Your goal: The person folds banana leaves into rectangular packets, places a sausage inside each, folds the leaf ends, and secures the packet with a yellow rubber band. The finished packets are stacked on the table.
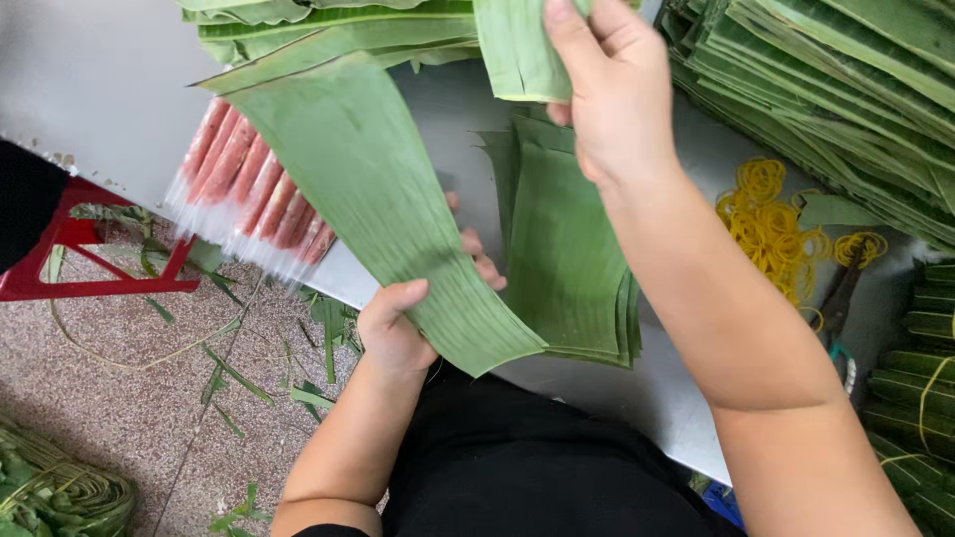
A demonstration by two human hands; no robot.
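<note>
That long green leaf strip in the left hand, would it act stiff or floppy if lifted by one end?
Probably floppy: the leaf strip curves between the left hand and the pile above. Likely light, being thin. Its ribbed grain suggests it may split lengthwise.

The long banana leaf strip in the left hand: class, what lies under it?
Under the long leaf strip, the left hand's fingertips and pink sausages in clear wrappers on the metal table show. The strip hides the sausages' right-hand ends.
</note>
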